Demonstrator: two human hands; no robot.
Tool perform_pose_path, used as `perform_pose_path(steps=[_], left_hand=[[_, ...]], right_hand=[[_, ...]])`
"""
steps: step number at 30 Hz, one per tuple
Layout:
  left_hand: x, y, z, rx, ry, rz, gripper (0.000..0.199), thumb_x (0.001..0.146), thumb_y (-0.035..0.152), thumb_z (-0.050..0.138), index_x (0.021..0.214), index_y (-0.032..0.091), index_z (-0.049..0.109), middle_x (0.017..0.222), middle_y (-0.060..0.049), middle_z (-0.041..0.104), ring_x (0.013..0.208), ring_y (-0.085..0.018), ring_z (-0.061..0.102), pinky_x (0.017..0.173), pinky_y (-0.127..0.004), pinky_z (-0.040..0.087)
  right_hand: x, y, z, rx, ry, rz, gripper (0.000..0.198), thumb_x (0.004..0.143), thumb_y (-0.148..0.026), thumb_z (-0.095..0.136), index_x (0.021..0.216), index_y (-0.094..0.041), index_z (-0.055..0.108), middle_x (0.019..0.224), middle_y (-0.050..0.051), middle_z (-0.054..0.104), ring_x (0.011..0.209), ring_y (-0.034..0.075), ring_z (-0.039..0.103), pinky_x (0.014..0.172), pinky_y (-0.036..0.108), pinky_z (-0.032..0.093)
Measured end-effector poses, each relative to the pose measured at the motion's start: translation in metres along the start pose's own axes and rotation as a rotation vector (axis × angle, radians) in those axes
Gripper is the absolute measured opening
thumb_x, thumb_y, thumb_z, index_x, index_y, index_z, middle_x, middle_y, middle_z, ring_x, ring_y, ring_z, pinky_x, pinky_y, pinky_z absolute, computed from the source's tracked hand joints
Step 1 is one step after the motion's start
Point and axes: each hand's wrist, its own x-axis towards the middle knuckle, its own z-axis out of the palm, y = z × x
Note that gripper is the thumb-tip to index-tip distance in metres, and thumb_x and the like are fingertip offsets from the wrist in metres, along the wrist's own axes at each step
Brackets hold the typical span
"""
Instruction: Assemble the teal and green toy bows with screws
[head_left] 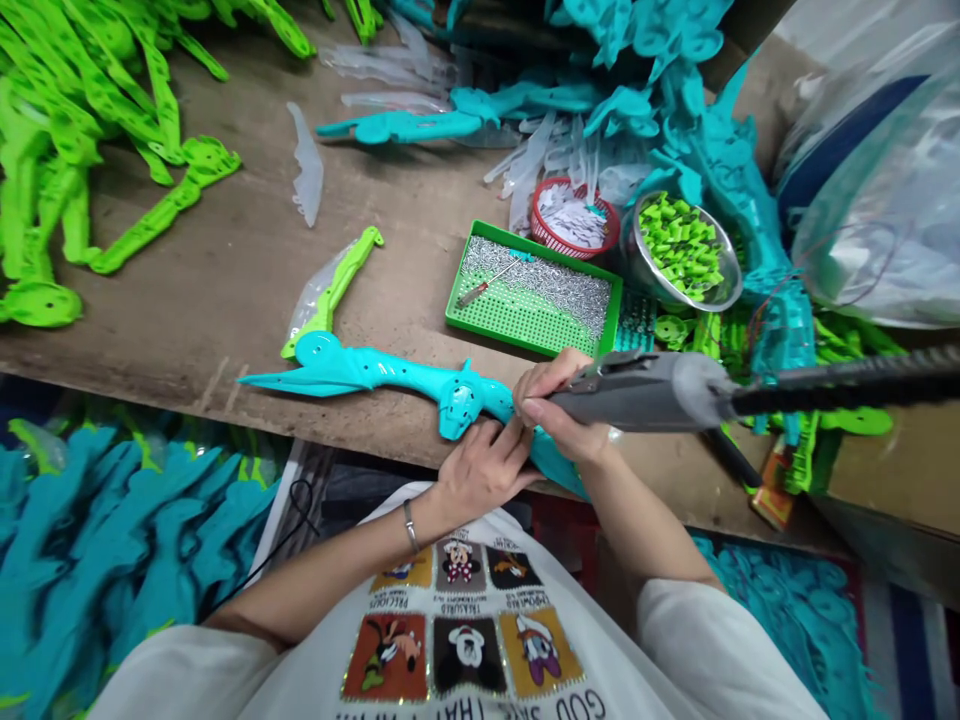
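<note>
A long turquoise plastic toy part [405,374] lies along the front edge of the table, with a lime green arm [341,280] and a clear plastic blade [311,295] joined at its left end. My left hand [486,465] grips the turquoise part near its right half, fingers curled against it. My right hand [562,405] is wrapped round a grey electric screwdriver [645,390], held nearly level. The screwdriver's tip is hidden behind my fingers, close above the part. My two hands touch or nearly touch.
A green tray [536,290] holds many screws and a small screwdriver [484,290]. Beside it are a red basket [575,218] of pale pieces and a metal bowl [686,250] of green pieces. Green parts [97,120] pile at left. Turquoise parts [112,540] hang below the table edge.
</note>
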Motion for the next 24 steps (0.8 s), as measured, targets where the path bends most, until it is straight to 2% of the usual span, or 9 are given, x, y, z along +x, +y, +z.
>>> perform_pose_path(steps=[3, 5, 6, 8, 10, 12, 13, 18, 24], left_hand=[[0.001, 0.001, -0.003, 0.018, 0.021, -0.020, 0.062, 0.094, 0.056, 0.060, 0.134, 0.008, 0.059, 0.110, -0.017, 0.072, 0.087, -0.026, 0.062, 0.078, -0.039, 0.049], [0.002, 0.002, -0.005, 0.036, 0.024, -0.022, 0.061, 0.094, 0.055, 0.060, 0.133, 0.008, 0.060, 0.114, -0.017, 0.072, 0.088, -0.026, 0.062, 0.079, -0.039, 0.050], [0.002, 0.002, -0.006, 0.047, 0.023, -0.017, 0.061, 0.094, 0.055, 0.060, 0.133, 0.008, 0.060, 0.118, -0.017, 0.071, 0.090, -0.026, 0.063, 0.080, -0.039, 0.050], [0.002, 0.002, -0.007, 0.071, 0.029, 0.002, 0.060, 0.094, 0.055, 0.060, 0.132, 0.008, 0.061, 0.128, -0.017, 0.068, 0.093, -0.026, 0.063, 0.082, -0.040, 0.051], [0.001, 0.001, -0.006, 0.087, 0.049, 0.013, 0.060, 0.094, 0.055, 0.060, 0.132, 0.009, 0.061, 0.132, -0.017, 0.067, 0.099, -0.027, 0.064, 0.085, -0.040, 0.052], [0.000, 0.001, -0.005, 0.093, 0.065, -0.001, 0.061, 0.094, 0.055, 0.060, 0.135, 0.009, 0.060, 0.134, -0.017, 0.066, 0.105, -0.028, 0.063, 0.089, -0.040, 0.052], [0.000, 0.001, -0.004, 0.094, 0.068, -0.017, 0.061, 0.095, 0.054, 0.060, 0.136, 0.008, 0.059, 0.136, -0.017, 0.065, 0.108, -0.028, 0.062, 0.091, -0.041, 0.052], [0.001, 0.000, -0.003, 0.094, 0.066, -0.046, 0.062, 0.096, 0.050, 0.059, 0.139, 0.005, 0.056, 0.141, -0.018, 0.062, 0.113, -0.029, 0.061, 0.096, -0.041, 0.052], [0.001, 0.000, -0.003, 0.059, 0.059, -0.051, 0.067, 0.096, 0.056, 0.057, 0.140, 0.005, 0.055, 0.139, -0.020, 0.063, 0.114, -0.031, 0.061, 0.096, -0.043, 0.053]], right_hand=[[0.008, -0.006, -0.003, -0.022, -0.145, 0.002, 0.033, 0.070, -0.039, 0.086, 0.080, -0.023, 0.060, 0.061, -0.004, 0.059, 0.055, 0.014, 0.058, 0.053, 0.030, 0.051], [0.018, -0.014, -0.005, -0.032, -0.234, -0.040, 0.030, 0.072, -0.037, 0.084, 0.086, -0.022, 0.063, 0.061, -0.003, 0.061, 0.053, 0.014, 0.058, 0.051, 0.029, 0.050], [0.025, -0.017, -0.006, -0.024, -0.234, -0.091, 0.029, 0.074, -0.037, 0.083, 0.089, -0.022, 0.064, 0.060, -0.003, 0.060, 0.051, 0.014, 0.057, 0.050, 0.029, 0.049], [0.044, -0.023, -0.008, 0.006, -0.083, -0.249, 0.027, 0.077, -0.039, 0.078, 0.092, -0.024, 0.063, 0.055, -0.005, 0.057, 0.047, 0.014, 0.054, 0.049, 0.030, 0.048], [0.066, -0.022, -0.010, 0.020, 0.181, -0.387, 0.025, 0.077, -0.043, 0.076, 0.086, -0.025, 0.060, 0.050, -0.007, 0.050, 0.043, 0.013, 0.050, 0.049, 0.030, 0.048], [0.087, -0.015, -0.014, -0.006, 0.372, -0.418, 0.027, 0.076, -0.045, 0.075, 0.077, -0.025, 0.056, 0.050, -0.007, 0.046, 0.043, 0.012, 0.048, 0.051, 0.030, 0.048], [0.096, -0.010, -0.017, -0.024, 0.413, -0.405, 0.029, 0.076, -0.046, 0.074, 0.074, -0.025, 0.054, 0.051, -0.007, 0.046, 0.044, 0.012, 0.049, 0.052, 0.030, 0.048], [0.115, 0.015, -0.026, -0.043, 0.414, -0.363, 0.032, 0.075, -0.044, 0.074, 0.069, -0.024, 0.050, 0.051, -0.007, 0.048, 0.045, 0.011, 0.048, 0.052, 0.029, 0.047], [0.119, 0.018, -0.026, -0.067, 0.430, -0.321, 0.036, 0.071, -0.052, 0.075, 0.075, -0.025, 0.052, 0.050, -0.008, 0.047, 0.042, 0.012, 0.046, 0.049, 0.030, 0.044]])
